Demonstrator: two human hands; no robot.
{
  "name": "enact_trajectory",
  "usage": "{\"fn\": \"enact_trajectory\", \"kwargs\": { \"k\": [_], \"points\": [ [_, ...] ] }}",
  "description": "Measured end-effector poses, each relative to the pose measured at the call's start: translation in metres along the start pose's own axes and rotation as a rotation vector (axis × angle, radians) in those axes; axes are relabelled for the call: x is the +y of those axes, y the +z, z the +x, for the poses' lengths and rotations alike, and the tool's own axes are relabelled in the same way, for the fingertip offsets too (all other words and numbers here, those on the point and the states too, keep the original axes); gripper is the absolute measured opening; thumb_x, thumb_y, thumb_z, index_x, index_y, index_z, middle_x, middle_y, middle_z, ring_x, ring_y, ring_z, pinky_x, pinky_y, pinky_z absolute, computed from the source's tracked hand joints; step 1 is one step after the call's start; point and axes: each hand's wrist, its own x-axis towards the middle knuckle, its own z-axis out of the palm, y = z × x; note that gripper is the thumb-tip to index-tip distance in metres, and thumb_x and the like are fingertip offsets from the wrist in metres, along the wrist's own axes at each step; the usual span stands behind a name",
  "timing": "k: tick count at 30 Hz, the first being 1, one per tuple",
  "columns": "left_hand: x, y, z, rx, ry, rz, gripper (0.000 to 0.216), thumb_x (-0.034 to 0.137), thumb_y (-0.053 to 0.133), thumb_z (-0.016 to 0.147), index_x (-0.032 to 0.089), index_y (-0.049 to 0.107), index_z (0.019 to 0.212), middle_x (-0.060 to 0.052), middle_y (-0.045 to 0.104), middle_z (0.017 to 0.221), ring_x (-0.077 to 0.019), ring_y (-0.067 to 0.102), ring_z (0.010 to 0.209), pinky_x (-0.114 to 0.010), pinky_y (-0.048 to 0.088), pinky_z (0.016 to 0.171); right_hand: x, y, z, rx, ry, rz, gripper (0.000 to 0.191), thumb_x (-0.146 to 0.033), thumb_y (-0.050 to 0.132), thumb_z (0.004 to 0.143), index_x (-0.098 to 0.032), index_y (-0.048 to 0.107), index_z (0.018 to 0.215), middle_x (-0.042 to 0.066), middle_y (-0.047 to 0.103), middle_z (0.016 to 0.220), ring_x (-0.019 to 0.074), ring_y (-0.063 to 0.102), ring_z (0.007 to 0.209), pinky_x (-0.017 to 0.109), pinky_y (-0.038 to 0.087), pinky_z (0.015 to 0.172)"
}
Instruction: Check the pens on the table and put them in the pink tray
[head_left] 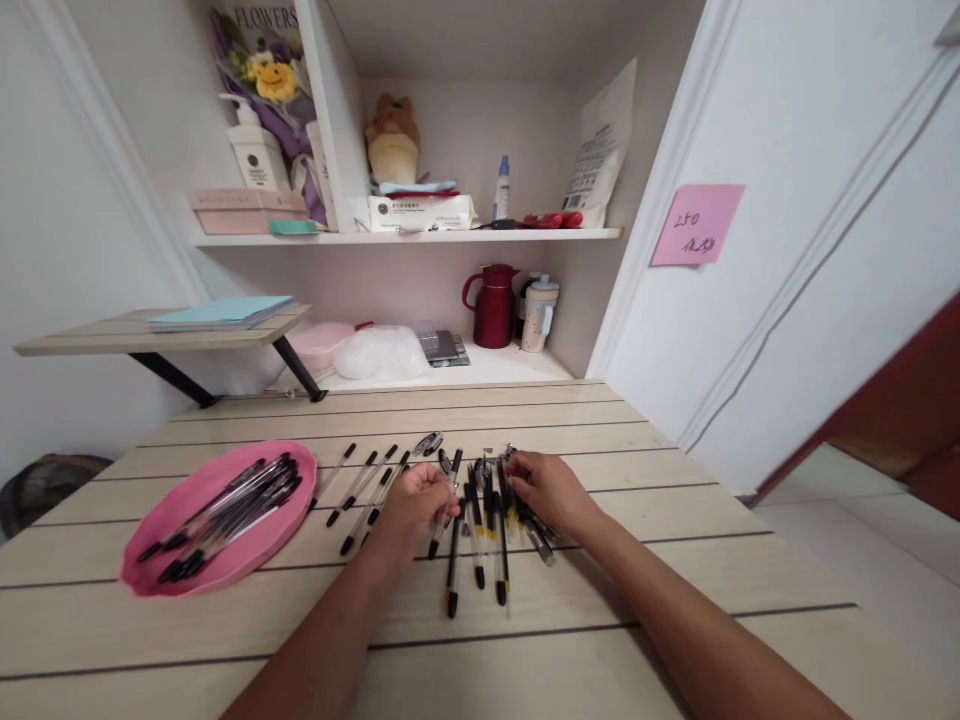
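Note:
Several black-capped pens (480,520) lie spread on the wooden table (465,650) in front of me. My left hand (415,505) rests over the left part of the spread, its fingers curled on a pen. My right hand (550,490) lies on the right part of the spread, with bent fingers touching the pens there. More pens (360,485) lie loose to the left of my hands. A pink oval tray (161,570) at the left holds several pens (232,505).
A small raised shelf (150,335) with a blue folder stands at the back left. Behind the table, alcove shelves hold a red jug (493,305), a cup, boxes, bottles and a plush toy. A pink note (696,224) is stuck on the wall to the right.

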Motion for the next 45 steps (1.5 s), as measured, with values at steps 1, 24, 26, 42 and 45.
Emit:
{"fn": "enact_trajectory", "kwargs": {
  "k": [1,24,26,42,45],
  "points": [
    [-0.002,0.002,0.000,-0.053,-0.034,-0.167,0.013,0.023,0.057,0.065,0.017,0.050,0.073,0.001,0.058,0.058,-0.0125,0.058,0.056,-0.022,0.041,0.051,0.001,-0.001,0.001,-0.019,0.016,-0.011,0.014,-0.020,0.049,0.071,-0.021,0.061,0.077,-0.001,0.063,0.072,0.0130,0.055,0.068,0.021,0.035,0.060],
    [-0.009,0.014,-0.005,-0.095,-0.050,-0.424,0.026,0.022,0.066,0.061,0.015,0.055,0.083,0.004,0.053,0.060,-0.0059,0.051,0.044,-0.017,0.038,0.041,-0.031,0.006,0.009,-0.136,0.280,-0.374,0.025,-0.030,0.051,0.069,-0.012,0.064,0.080,0.016,0.066,0.082,0.0269,0.062,0.079,0.032,0.044,0.064],
    [-0.010,0.015,-0.004,-0.099,-0.047,-0.417,0.026,0.022,0.066,0.061,0.015,0.056,0.083,0.004,0.053,0.058,-0.0059,0.050,0.044,-0.017,0.038,0.042,-0.028,0.008,0.009,-0.118,0.312,-0.345,0.024,-0.030,0.050,0.068,-0.013,0.064,0.078,0.015,0.066,0.082,0.0265,0.062,0.079,0.032,0.044,0.063],
    [-0.012,0.016,-0.005,-0.139,-0.032,-0.374,0.025,0.024,0.065,0.061,0.015,0.055,0.082,0.004,0.054,0.050,-0.0077,0.049,0.042,-0.018,0.037,0.043,-0.032,0.010,0.009,-0.093,0.341,-0.344,0.023,-0.025,0.049,0.068,-0.012,0.065,0.079,0.017,0.066,0.083,0.0267,0.062,0.079,0.032,0.044,0.065],
    [-0.014,0.015,-0.004,-0.147,-0.028,-0.359,0.026,0.025,0.065,0.061,0.015,0.055,0.082,0.004,0.054,0.049,-0.0082,0.050,0.042,-0.018,0.037,0.043,-0.032,0.010,0.008,-0.104,0.344,-0.349,0.023,-0.025,0.049,0.069,-0.012,0.064,0.081,0.018,0.066,0.085,0.0265,0.062,0.080,0.032,0.044,0.065]
  ]
}}
